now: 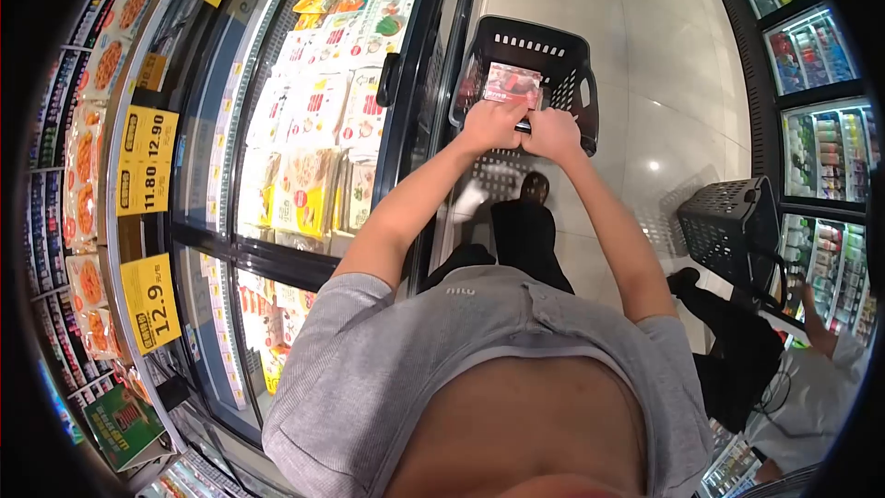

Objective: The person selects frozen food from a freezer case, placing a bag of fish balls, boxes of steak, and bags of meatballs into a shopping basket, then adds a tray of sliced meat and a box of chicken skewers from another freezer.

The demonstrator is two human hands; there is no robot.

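Both my hands rest side by side on the near rim of a black plastic shopping basket (576,65) in front of me. My left hand (491,124) and my right hand (553,134) are closed on the basket's handle, knuckles touching. Inside the basket lies a flat red and white packet (513,85), just beyond my fingers. My legs and one shoe show below the basket.
A glass-door freezer (313,111) full of packaged food runs along my left, with yellow price tags (147,159) on its frame. To my right another person crouches by a second black basket (728,226). Drink coolers (820,138) line the far right. Pale tiled floor (664,55) lies ahead.
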